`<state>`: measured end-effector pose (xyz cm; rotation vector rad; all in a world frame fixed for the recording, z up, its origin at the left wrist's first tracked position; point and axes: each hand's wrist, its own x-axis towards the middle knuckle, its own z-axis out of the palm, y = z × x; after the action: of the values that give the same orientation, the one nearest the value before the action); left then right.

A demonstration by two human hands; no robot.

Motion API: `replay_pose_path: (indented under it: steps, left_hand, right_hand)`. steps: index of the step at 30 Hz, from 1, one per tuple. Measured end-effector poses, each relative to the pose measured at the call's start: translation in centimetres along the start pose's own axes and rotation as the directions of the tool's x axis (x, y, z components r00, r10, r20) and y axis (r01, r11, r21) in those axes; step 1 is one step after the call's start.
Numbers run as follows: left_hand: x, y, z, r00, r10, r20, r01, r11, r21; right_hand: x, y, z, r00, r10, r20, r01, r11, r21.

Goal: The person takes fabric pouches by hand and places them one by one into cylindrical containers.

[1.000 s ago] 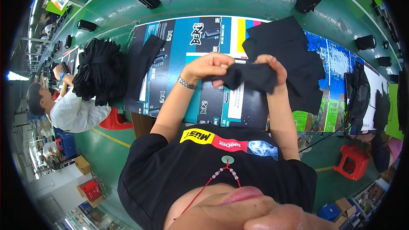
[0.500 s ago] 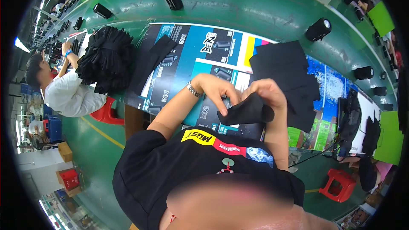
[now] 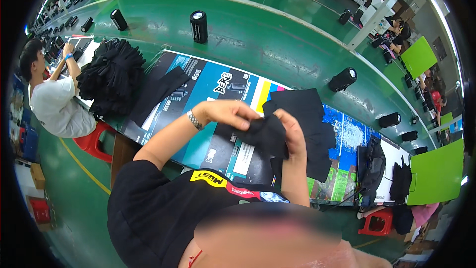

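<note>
Between my two hands, above the table, hangs a piece of black cloth (image 3: 267, 136). My left hand (image 3: 229, 113), with a metal watch at the wrist, pinches its left upper edge. My right hand (image 3: 293, 134) grips the cloth's right side, fingers bent around it. A stack of flat black cloth pieces (image 3: 303, 106) lies just beyond my right hand. Another strip of black cloth (image 3: 161, 92) is laid out flat to the left, next to a big bundle of black cloth (image 3: 111, 69) tied around its middle.
Printed boards (image 3: 198, 89) cover the table. Beyond it runs a green conveyor belt with black cylindrical speakers (image 3: 198, 26), (image 3: 342, 79). At left a person in a white shirt (image 3: 58, 104) sits on a red stool (image 3: 95, 141). On the right are a black bag (image 3: 372, 168) and a green panel (image 3: 436, 172).
The view has tilted up and turned, showing more of the belt's far side. Both hands still hold the black cloth, which is now raised and spread differently between the fingers.
</note>
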<state>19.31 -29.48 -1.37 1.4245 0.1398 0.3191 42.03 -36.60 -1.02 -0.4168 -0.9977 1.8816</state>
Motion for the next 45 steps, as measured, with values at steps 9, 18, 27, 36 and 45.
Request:
replay_pose_path:
  steps: [9,18,27,36,45]
  left_hand:
    - [2.0,6.5,0.5,0.917,0.079,-0.392,0.047,0.952,0.302]
    - [-0.6,6.5,-1.7,0.854,0.22,-0.471,-0.362,0.902,-0.235]
    - [-4.9,5.0,-8.5,0.616,0.231,-0.754,-0.438,0.895,-0.084]
    - [-4.2,3.3,-24.0,0.061,0.486,-0.872,-0.174,0.865,0.47]
    - [-4.2,0.2,-32.6,0.011,0.174,-0.985,-0.193,0.967,0.169]
  right_hand:
    - [2.3,-4.1,2.6,0.987,-0.062,-0.15,0.001,0.929,-0.371]
    - [6.4,-4.9,2.6,0.999,-0.019,0.028,0.032,0.774,-0.632]
    - [18.9,-1.6,0.7,0.996,-0.033,0.083,0.044,0.991,-0.129]
    - [35.3,2.6,-2.9,0.655,-0.738,-0.164,0.103,0.301,-0.948]
    - [42.4,5.0,-4.7,0.66,-0.509,-0.552,-0.142,0.637,-0.757]
